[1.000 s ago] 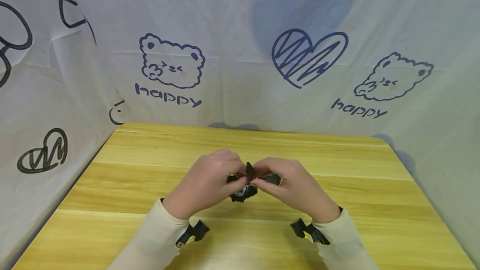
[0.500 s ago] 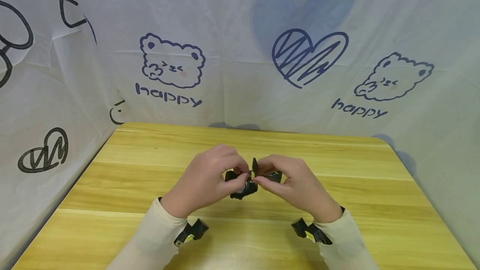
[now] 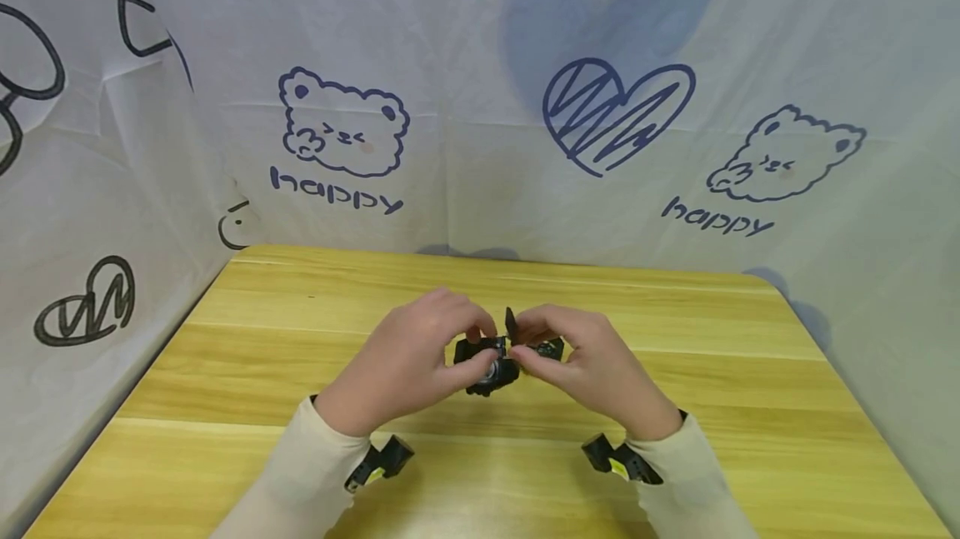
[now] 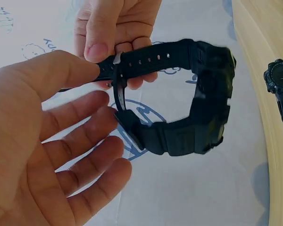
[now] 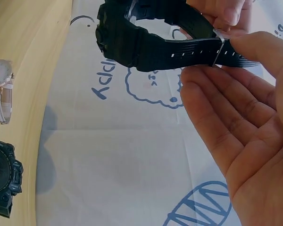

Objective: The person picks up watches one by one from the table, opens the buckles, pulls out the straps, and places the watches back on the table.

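A black wristwatch (image 4: 214, 87) hangs above the table between my two hands, its case downward. The strap (image 5: 179, 54) forms a loop and passes through a metal buckle (image 5: 220, 46). My right hand (image 3: 592, 356) pinches the strap's free end between thumb and fingers, as the right wrist view shows. My left hand (image 3: 416, 360) is beside the loop with thumb and fingers apart; its thumb tip (image 4: 92, 70) is at the strap next to the buckle. In the head view the hands hide part of the watch.
On the wooden table (image 3: 300, 347) lie a second black watch (image 5: 1, 174) and a pale watch (image 5: 1, 77), low in the right wrist scene. A white cloth (image 3: 480, 139) with drawings hangs behind and at the sides. A small black camera sits on each wrist.
My left thumb and fingers have spread apart from their pinch at the buckle. The right hand has shifted slightly up and right with the strap end.
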`<state>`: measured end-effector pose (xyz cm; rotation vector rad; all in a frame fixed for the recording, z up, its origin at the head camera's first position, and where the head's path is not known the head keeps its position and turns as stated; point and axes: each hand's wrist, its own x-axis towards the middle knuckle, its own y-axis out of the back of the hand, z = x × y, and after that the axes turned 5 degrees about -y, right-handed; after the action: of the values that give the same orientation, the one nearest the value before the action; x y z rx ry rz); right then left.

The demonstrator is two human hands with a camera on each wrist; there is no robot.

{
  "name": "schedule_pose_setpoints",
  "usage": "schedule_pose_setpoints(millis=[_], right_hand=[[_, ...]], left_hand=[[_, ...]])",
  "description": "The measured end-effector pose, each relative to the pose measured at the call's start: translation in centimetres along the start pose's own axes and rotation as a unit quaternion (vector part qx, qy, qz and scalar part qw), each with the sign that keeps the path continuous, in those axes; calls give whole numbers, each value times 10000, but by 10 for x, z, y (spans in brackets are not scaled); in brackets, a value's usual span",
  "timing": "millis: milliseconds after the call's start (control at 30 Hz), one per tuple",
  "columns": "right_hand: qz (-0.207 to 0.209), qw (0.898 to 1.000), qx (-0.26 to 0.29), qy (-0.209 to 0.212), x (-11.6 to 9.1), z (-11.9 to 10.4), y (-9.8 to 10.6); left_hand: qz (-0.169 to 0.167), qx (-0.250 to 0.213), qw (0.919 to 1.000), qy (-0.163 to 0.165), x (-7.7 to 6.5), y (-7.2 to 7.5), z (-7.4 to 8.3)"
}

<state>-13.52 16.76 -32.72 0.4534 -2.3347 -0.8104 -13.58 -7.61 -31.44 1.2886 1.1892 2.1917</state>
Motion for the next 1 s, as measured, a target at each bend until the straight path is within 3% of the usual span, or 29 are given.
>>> schedule_pose_setpoints(millis=[467, 633, 1000], right_hand=[[-110, 9992, -354, 128, 0, 1, -2], [-170, 9996, -240, 16, 0, 0, -2], [29, 9998, 153, -129, -1, -2, 0]], left_hand=[[-409, 18, 9985, 358, 0, -6, 5], [-396, -29, 9991, 167, 1, -6, 6], [155, -94, 9990, -412, 1, -12, 1]])
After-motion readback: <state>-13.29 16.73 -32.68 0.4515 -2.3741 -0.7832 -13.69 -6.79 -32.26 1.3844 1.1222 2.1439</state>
